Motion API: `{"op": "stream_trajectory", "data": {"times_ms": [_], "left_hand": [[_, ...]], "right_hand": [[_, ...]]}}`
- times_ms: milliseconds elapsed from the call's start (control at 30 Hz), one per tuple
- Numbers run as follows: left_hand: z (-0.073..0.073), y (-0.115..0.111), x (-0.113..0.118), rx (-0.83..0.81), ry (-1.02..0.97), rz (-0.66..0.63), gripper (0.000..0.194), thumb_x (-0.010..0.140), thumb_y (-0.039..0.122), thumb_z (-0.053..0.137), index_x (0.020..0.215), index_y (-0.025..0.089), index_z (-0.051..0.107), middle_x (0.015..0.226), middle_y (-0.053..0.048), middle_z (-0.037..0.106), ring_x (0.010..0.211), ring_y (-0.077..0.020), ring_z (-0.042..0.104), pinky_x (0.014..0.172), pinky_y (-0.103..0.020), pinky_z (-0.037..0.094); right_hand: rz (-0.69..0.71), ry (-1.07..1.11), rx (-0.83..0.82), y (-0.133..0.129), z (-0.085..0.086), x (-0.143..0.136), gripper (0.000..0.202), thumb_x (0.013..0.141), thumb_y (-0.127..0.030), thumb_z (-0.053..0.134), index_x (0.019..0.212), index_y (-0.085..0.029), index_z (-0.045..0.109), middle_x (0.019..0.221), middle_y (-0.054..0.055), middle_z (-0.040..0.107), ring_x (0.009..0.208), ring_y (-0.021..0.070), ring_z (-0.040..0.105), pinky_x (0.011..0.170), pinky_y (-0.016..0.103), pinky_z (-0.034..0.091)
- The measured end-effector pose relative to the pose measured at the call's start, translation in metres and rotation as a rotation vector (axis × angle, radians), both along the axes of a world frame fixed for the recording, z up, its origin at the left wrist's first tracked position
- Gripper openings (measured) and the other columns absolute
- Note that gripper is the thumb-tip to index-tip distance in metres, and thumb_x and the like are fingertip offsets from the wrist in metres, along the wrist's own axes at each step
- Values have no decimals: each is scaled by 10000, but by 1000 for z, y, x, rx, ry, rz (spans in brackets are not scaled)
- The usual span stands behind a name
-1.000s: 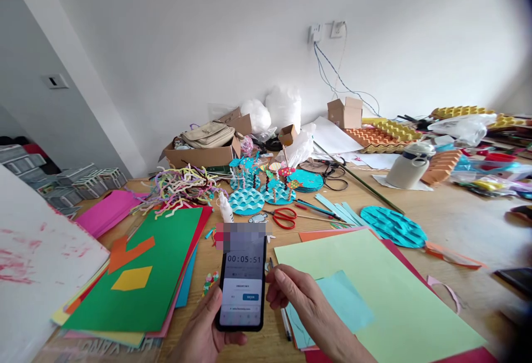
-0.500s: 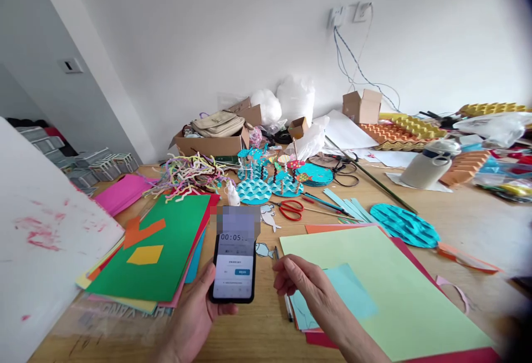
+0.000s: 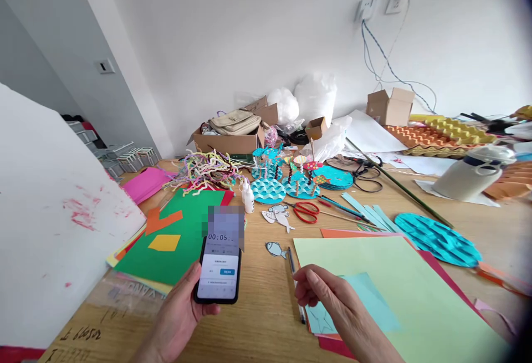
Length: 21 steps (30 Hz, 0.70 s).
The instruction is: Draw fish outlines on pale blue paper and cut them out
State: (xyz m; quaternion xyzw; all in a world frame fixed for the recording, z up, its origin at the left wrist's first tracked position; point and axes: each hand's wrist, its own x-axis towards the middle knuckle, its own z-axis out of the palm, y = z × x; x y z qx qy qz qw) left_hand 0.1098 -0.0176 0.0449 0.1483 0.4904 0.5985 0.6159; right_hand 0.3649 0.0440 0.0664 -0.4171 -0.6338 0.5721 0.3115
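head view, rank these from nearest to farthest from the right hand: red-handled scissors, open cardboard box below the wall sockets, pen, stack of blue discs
From the right hand:
1. Pen: right at its left side.
2. Red-handled scissors: ahead, slightly left.
3. Stack of blue discs: behind and right of the scissors.
4. Open cardboard box: farthest back, to the right.

L hand (image 3: 179, 308) gripping, thumb extended; R hand (image 3: 328, 292) w/ fingers loosely curled.
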Motion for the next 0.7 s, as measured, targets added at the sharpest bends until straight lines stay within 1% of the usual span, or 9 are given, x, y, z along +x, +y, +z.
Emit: {"op": "stream_trajectory", "data": {"times_ms": [167,367,467,567,700], "left_hand": [[-1,-8,-11,-47,34,93,355,720,278,697,1029,126,612,878,-108,704,670,-233,654,418,-277,520],[-2,-20,-25,-83,77,181,314,687,234,726,970,145,624,816,-80,708,626,-228,644,394,-281,500],[-2,-27,-31,-108,82,199,329,660,240,749,955,161,629,804,-62,707,612,-219,638,387,-272,489],[-1,-35,-39,-129,96,210,364,627,286,775,943,168,637,781,-46,703,576,-195,619,373,-254,475],[1,-45,-52,-172,122,212,410,600,321,790,953,178,640,790,-44,705,582,-194,613,377,-248,465]], "right_hand": [[30,-69,40,-3,-1,7,463,887,-536,321,780,-167,579,721,52,608,672,158,552,640,251,441],[21,-109,18,-7,6,15,453,869,-553,336,755,-183,571,715,38,595,688,159,554,654,234,452],[20,-116,16,-10,8,19,441,870,-547,342,775,-192,587,727,34,608,691,155,559,659,224,460],[-1,-143,25,-13,8,23,441,872,-544,345,769,-198,598,731,34,624,701,160,573,672,222,469],[-30,-174,33,-15,4,29,487,844,-598,347,758,-199,613,727,47,645,707,181,596,675,239,486]]}}
